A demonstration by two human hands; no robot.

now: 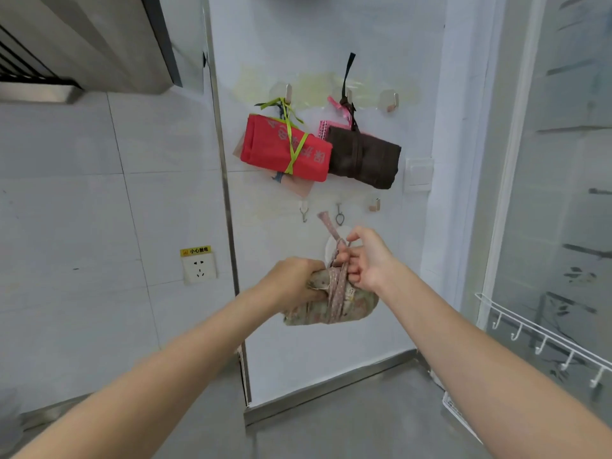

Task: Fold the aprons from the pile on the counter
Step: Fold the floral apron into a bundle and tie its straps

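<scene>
Now my left hand (293,281) clamps the rolled floral cotton apron (334,303) while my right hand (364,258), just beside it, pinches its pink dotted strap (337,279); I'd judge steady tension keeps the wrap snug.

A small yellow warning label (195,251) sits on the tiled wall directly above a white power socket (199,269); it carries a small warning symbol at its left end and then four dark Chinese characters, 小心触电; the red folded apron (284,149) hanging from a wall hook bears large pale Chinese characters printed across its cloth, lying sideways and partly crossed by a green tie, so they cannot be read with any certainty; no other writing, brand or number can be made out.
</scene>
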